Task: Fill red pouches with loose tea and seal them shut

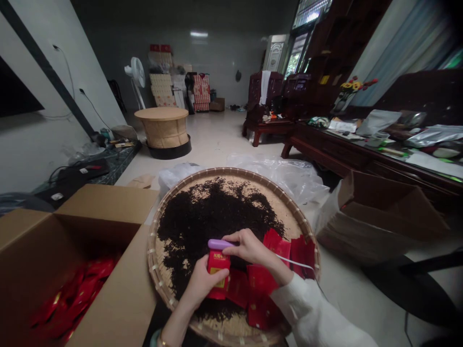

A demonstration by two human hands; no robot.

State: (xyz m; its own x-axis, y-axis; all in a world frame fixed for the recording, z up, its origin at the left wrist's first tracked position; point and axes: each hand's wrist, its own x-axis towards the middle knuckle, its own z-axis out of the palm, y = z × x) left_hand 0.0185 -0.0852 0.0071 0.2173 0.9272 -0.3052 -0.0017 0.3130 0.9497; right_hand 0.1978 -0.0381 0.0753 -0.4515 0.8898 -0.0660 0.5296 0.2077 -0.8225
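Observation:
My left hand point(204, 281) is closed round a small red packet point(219, 262) with gold print, held upright above the tray. In my right hand point(246, 247) is a purple handheld bag sealer point(216, 244) with a white cord, lying across the packet's top edge. Both hands are over a round woven bamboo tray point(155, 270). Dark, loose tea leaves point(213, 212) are spread over much of it. Several more red packets point(260, 294) lie on the tray's right side, partly beneath my right forearm.
An open cardboard box point(119, 299) with red packets inside stands at the left. Another open box point(376, 217) is at the right, near a dark wooden table point(333, 149) with items on it. Clear plastic sheeting point(282, 173) lies behind the tray. Farther back is a round woven stand point(164, 130).

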